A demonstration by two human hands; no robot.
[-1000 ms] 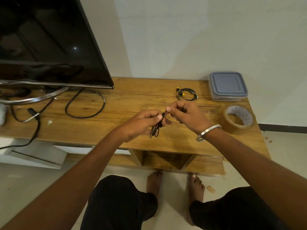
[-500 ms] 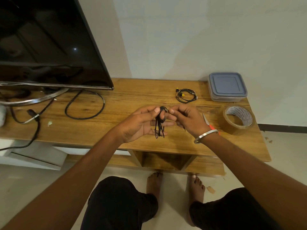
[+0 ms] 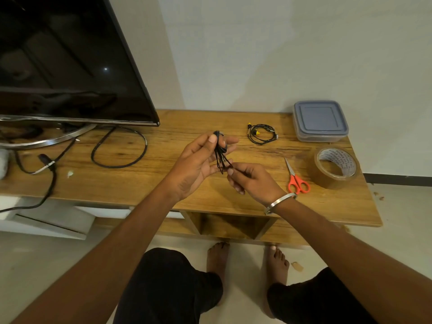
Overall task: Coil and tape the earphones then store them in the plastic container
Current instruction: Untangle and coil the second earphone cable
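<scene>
Now the right hand (image 3: pixel 253 180) has dropped to 5 o'clock of the left hand (image 3: pixel 198 160), both pinching the earphones (image 3: pixel 221 157); coiling nearly finished

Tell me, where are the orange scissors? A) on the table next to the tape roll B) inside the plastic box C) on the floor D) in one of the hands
A: the orange scissors lie flat on the table, just left of the tape roll.
</scene>
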